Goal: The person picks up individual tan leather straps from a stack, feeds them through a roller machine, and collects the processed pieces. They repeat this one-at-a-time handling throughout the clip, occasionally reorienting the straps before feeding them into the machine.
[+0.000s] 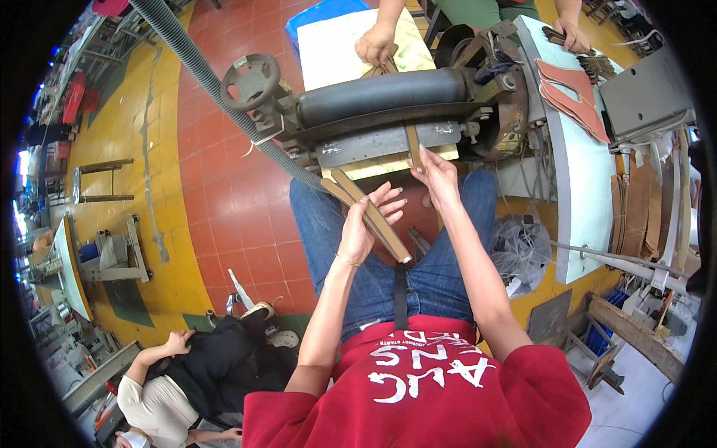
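My left hand [360, 233] holds a few long brown strips [385, 232] with pale edges, slanting across my lap. The thumb lies over them while the other fingers are partly stretched out. With its fingertips my right hand [438, 175] pinches the near end of another brown strip [412, 140]. That strip lies over the grey metal plate [355, 148] of a roller machine, and its far end reaches the edge below the dark roller [381, 97]. Whether it goes under the roller cannot be seen.
Across the machine, a co-worker's hand [376, 45] touches brown pieces on a pale yellow board [326, 63]. A handwheel [252, 81] and grey hose [187, 58] stand left. A light table [575, 194] with reddish-brown cut pieces [571, 101] is right. Another person [160, 396] sits lower left.
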Tool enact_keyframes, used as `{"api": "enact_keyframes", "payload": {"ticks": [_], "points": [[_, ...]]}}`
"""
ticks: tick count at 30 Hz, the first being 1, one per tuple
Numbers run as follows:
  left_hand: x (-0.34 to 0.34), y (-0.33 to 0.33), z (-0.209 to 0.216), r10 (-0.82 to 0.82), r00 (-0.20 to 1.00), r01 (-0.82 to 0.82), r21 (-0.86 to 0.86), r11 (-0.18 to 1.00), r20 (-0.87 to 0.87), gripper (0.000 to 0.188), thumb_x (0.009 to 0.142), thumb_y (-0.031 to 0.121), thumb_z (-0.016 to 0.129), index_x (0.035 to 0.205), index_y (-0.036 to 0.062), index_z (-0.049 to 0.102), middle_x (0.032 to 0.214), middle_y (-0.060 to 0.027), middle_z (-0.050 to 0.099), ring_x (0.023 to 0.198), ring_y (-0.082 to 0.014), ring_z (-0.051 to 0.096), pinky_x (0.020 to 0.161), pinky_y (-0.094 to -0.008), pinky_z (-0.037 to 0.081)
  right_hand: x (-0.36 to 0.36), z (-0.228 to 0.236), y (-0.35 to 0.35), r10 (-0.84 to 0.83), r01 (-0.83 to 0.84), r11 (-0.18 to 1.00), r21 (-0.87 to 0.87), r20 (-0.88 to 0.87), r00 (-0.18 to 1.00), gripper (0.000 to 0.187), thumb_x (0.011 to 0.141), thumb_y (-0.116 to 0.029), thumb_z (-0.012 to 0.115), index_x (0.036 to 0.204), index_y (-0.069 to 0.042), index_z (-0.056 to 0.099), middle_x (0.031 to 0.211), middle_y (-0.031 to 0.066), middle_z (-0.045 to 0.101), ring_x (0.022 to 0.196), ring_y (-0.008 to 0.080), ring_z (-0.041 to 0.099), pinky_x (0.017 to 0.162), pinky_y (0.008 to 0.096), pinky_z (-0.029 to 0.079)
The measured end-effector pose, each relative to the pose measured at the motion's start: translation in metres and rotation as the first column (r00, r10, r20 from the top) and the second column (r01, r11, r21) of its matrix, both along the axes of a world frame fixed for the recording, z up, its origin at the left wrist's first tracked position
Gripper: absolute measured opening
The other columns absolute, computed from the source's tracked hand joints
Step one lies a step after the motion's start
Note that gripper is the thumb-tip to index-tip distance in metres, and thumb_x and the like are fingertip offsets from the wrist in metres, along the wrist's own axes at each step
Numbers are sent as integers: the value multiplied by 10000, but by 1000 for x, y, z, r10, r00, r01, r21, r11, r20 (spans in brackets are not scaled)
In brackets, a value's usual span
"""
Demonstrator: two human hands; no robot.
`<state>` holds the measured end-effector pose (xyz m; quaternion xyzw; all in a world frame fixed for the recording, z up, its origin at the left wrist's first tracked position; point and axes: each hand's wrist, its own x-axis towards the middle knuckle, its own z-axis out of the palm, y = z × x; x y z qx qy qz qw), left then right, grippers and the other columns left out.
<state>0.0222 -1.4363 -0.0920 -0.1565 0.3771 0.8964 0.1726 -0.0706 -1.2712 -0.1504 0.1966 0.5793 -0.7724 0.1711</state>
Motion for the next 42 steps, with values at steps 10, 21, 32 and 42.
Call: {"api": "enact_keyframes", "payload": {"ticks": [10,21,32,42], "points": [[-3,3,-3,-91,989,54,-292,955,-115,498,978,290,236,1329,-33,381,1386,-152,388,1311,-249,330,1093,-391,244,101,50,15,540,-541,840,49,25,841,262,898,-208,580,1052,1,618,870,31,658,772,84,603,665,228,482],[2,7,-2,-117,990,73,-440,895,-75,670,952,535,162,1399,56,298,1433,-120,319,1345,-264,264,1071,-435,255,73,17,35,237,-266,950,163,173,956,196,885,-231,608,919,-42,646,729,30,645,536,27,487,458,178,359],[11,10,-3,-108,991,66,-407,911,-79,661,951,540,139,1400,87,313,1434,-101,329,1346,-246,259,1067,-423,244,36,8,4,128,-146,986,75,205,970,555,870,-469,560,1224,-47,492,1095,56,565,1020,161,547,861,380,450],[13,20,-28,-247,961,150,-513,845,-127,694,946,548,194,1410,34,255,1436,-174,295,1369,-266,187,1109,-379,134,120,36,26,387,-383,916,122,-8,922,201,909,-212,568,926,-26,642,721,10,636,549,15,468,498,171,375]]}}
